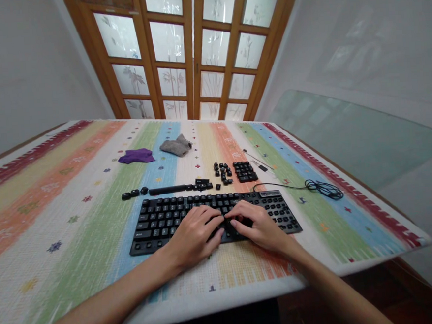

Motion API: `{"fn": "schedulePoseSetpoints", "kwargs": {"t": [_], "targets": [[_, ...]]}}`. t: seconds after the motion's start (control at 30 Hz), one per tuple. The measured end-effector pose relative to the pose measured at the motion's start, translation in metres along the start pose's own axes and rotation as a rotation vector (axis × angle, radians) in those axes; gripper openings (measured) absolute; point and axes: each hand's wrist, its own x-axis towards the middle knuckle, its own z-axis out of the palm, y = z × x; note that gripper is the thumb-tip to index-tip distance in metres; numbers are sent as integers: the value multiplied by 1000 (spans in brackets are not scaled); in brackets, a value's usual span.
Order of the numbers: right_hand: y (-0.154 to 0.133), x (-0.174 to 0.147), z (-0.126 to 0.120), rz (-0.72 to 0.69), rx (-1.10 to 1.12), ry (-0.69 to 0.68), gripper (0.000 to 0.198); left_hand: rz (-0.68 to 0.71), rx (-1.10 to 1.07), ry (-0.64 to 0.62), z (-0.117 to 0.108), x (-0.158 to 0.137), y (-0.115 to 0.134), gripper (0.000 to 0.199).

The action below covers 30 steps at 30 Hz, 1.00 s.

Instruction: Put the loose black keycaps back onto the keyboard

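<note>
A black keyboard [157,225] lies across the striped tablecloth in front of me. Its left and middle rows carry keycaps; the bottom row at left and the number pad [278,212] show bare switches. My left hand [196,230] rests over the middle of the keyboard, fingers stretched and apart, the fingertips near my right hand. My right hand [255,223] is bent over the right-middle keys, thumb and index finger close together at what seems to be a small black keycap, mostly hidden. Behind the keyboard lie a loose spacebar [167,190] and several loose keycaps [223,172].
A block of number-pad keycaps [245,171] sits behind the keyboard, with a thin tool [258,159] beside it. The coiled cable [323,189] lies at right. A purple cloth [136,156] and a grey cloth [177,146] lie farther back.
</note>
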Motion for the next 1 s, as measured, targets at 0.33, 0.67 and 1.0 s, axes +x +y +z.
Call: {"fn": "schedulePoseSetpoints", "kwargs": {"t": [0.33, 0.67, 1.0], "targets": [[-8, -4, 4, -44, 29, 74, 15, 2, 12, 33, 7, -2, -3, 16], [-8, -10, 6, 17, 22, 61, 18, -11, -1, 41, 5, 0, 0, 17], [-11, -9, 9, 101, 120, 118, 21, 105, 61, 160, 4, 3, 2, 13]]}}
